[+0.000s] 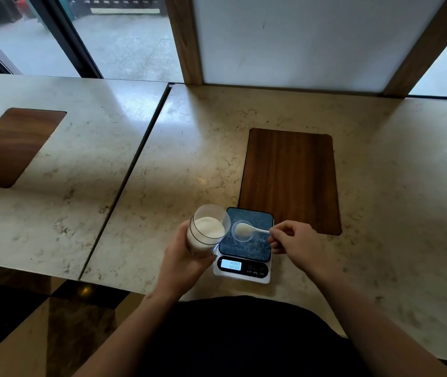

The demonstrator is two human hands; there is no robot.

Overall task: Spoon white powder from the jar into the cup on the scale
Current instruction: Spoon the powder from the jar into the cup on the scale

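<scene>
Left hand (187, 257) wrapped around the clear jar (207, 232), tilted with its open mouth toward the scale (244, 247); white powder (209, 227) fills much of it. Right hand (295, 243) pinches the handle of a white spoon (246, 229), its loaded bowl over the small clear cup (242, 231) on the scale's dark platform; lit display unreadable. Beyond, a dark wood inset (290, 180) lies in the marble worktop (189, 159).
</scene>
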